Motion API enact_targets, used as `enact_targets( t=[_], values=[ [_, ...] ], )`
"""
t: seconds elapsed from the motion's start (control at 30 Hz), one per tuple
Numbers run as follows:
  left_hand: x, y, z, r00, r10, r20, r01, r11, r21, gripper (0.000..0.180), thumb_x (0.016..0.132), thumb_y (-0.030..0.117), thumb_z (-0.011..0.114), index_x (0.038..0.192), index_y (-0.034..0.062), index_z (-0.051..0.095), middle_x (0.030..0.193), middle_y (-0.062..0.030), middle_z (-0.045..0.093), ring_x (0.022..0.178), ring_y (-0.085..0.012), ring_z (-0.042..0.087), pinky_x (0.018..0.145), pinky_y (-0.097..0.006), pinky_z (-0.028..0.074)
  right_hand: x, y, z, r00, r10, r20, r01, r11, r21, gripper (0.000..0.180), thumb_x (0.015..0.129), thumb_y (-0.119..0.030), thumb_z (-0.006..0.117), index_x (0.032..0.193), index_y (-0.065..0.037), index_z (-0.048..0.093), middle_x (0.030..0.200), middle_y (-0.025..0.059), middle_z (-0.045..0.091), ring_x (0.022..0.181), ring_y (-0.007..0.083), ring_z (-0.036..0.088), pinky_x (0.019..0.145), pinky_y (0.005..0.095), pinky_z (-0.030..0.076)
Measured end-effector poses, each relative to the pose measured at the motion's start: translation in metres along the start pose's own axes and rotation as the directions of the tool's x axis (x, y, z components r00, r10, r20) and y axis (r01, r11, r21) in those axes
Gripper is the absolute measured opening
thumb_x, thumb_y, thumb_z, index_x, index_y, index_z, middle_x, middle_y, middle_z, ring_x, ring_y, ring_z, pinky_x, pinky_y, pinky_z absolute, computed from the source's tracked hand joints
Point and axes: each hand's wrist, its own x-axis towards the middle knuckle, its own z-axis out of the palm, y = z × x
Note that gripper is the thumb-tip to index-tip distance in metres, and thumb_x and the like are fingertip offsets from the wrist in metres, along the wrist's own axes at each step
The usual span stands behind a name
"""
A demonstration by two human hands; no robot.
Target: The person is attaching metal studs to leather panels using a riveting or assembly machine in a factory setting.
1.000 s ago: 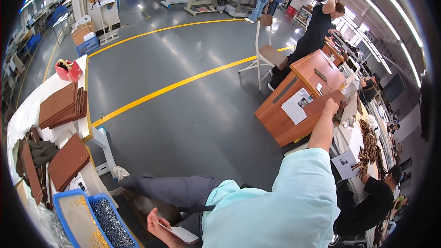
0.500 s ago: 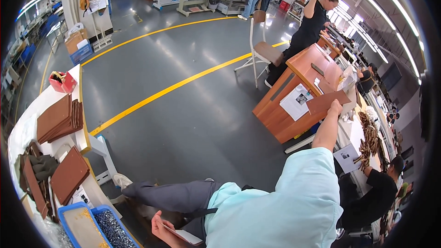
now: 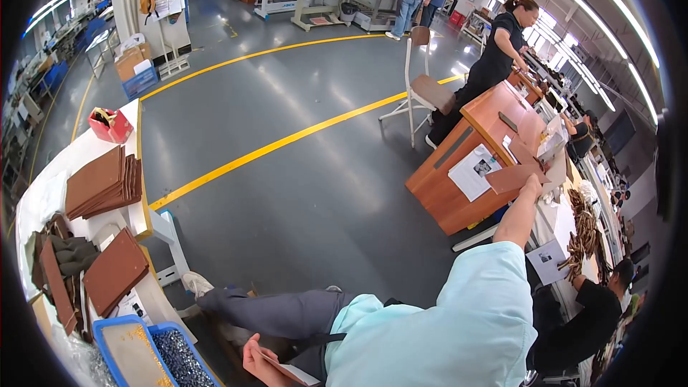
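Note:
My right arm reaches far out to the right, and my right hand [image 3: 532, 185] is closed on the edge of a flat brown leather panel [image 3: 507, 178]. That panel is at the near end of a wooden desk [image 3: 448, 179], overlapping a paper sheet [image 3: 473, 174] fixed to the desk's side. Low in front of my body, my left hand [image 3: 259, 360] pinches a thin flat piece [image 3: 302, 375] with a pale face and a brownish edge. My body hides part of this piece.
On the white table at left are a stack of brown panels [image 3: 100, 183], more panels [image 3: 116, 272], a red box [image 3: 110, 126] and blue trays [image 3: 127, 351] of small metal parts. A chair [image 3: 423, 89] and a standing person [image 3: 494, 50] are beyond the desk; another person [image 3: 584, 319] works at right.
The view has shifted slightly, so the surroundings appear further right. Both hands keep their pieces. The standing person beyond the desk has lowered a raised arm toward the work surface.

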Motion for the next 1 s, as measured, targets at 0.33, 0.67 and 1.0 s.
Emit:
enact_targets(
  t=[0.33, 0.67, 1.0],
  values=[
    [-0.001, 0.008, 0.000, 0.999, -0.041, -0.012, 0.041, 0.999, 0.023, 0.026, 0.098, 0.022, 0.060, 0.110, 0.0029, 0.073, 0.063, 0.0042, 0.045, 0.054, -0.0059, 0.036, 0.049, -0.022, 0.026, -0.010, 0.090, 0.030, 0.755, 0.257, 0.603, 0.403, 0.543, -0.737, 0.019, 0.062, 0.003, 0.082, 0.080, 0.002, 0.074, 0.080, 0.0102, 0.069, 0.072, 0.0250, 0.066, 0.062, 0.0431, 0.052],
    [0.010, 0.011, 0.002, 0.996, -0.063, 0.064, 0.060, 0.997, 0.043, 0.028, 0.098, 0.021, 0.055, 0.108, 0.0023, 0.073, 0.063, 0.0054, 0.043, 0.054, -0.0064, 0.036, 0.050, -0.024, 0.028, -0.046, 0.141, 0.027, 0.906, 0.312, 0.285, -0.305, 0.950, -0.070, 0.027, 0.082, 0.000, 0.065, 0.109, -0.002, 0.063, 0.101, 0.0110, 0.068, 0.085, 0.0286, 0.069, 0.073, 0.0419, 0.058],
    [0.017, -0.002, -0.003, 0.990, 0.037, 0.138, -0.056, 0.989, 0.135, 0.027, 0.096, 0.019, 0.056, 0.109, 0.0027, 0.073, 0.066, 0.0033, 0.050, 0.060, -0.0075, 0.044, 0.055, -0.023, 0.034, -0.072, 0.140, 0.049, 0.856, -0.012, 0.516, -0.058, 0.991, 0.118, 0.036, 0.089, -0.006, 0.068, 0.124, -0.003, 0.061, 0.115, 0.0072, 0.067, 0.108, 0.0247, 0.064, 0.084, 0.0469, 0.054]
  ],
)
